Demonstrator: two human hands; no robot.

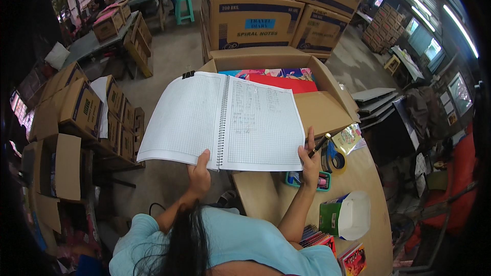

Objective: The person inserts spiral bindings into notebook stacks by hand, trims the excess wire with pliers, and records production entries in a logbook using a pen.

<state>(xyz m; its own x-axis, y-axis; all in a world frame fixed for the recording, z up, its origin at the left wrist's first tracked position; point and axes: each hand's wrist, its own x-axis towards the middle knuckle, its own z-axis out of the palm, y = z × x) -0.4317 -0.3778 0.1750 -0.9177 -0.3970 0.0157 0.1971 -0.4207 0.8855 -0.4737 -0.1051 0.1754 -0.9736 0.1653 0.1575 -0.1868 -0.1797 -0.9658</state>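
Note:
An open spiral notebook [184, 117] with grid-ruled pages is held up in front of me. Handwriting in columns covers much of its right page, while the left page looks blank. A black binder clip [188, 74] grips the top of the left page. My left hand [199, 176] is closed on the bottom edge, just left of the wire spine, thumb on top. At the lower right corner my right hand [310, 166] pinches the page edge and also carries a black and gold pen [319, 144], pointing up and right. Some of its fingers are hidden.
Behind the notebook an open carton [255, 61] holds colourful covers and a red one. Stacked cartons [255, 23] rise beyond. On the wooden table [368, 174] are a tape roll [338, 161], a teal basket [323, 182], a cut-open box [353, 215] and small notebooks [354, 260]. More cartons [84, 107] stand left.

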